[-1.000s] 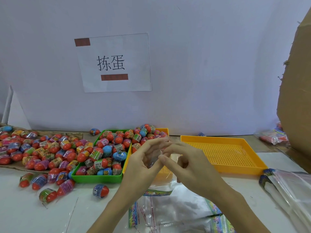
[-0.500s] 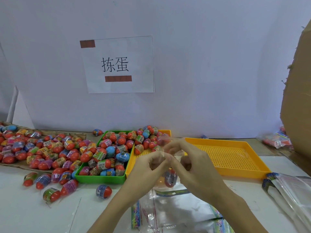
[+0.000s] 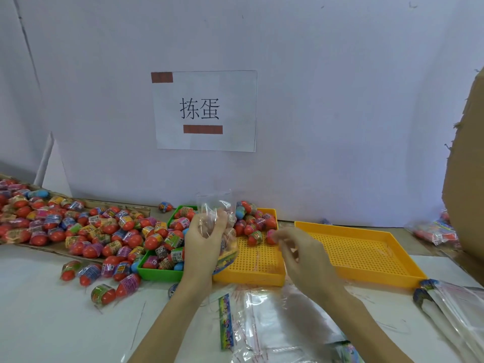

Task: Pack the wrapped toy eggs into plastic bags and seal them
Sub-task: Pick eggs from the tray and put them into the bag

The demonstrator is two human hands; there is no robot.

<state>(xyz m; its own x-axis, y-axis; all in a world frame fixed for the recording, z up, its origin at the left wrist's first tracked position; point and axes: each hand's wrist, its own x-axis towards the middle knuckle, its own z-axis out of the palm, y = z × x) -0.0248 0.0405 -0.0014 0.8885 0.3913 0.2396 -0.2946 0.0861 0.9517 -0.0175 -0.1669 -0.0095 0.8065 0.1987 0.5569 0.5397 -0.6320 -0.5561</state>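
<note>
My left hand (image 3: 203, 241) grips a clear plastic bag (image 3: 217, 205) upright above the gap between the green tray (image 3: 157, 274) and the small yellow tray (image 3: 252, 268). The bag's colourful printed end hangs below my palm. My right hand (image 3: 298, 254) hovers blurred over the small yellow tray, fingers loosely curled with nothing in them, fingertips close to a pink wrapped egg (image 3: 271, 235). Wrapped toy eggs (image 3: 251, 224) fill the back of that tray and the green tray.
A big heap of wrapped eggs (image 3: 65, 226) covers cardboard at the left, with loose ones on the white table. A large yellow mesh tray (image 3: 366, 254) lies right. Flat plastic bags (image 3: 275, 326) lie in front of me, more (image 3: 458, 307) at far right. Cardboard box (image 3: 468, 179) stands right.
My hands were together working the bag's mouth. They have parted: the left lifted the bag up and leftward, the right moved right over the small yellow tray.
</note>
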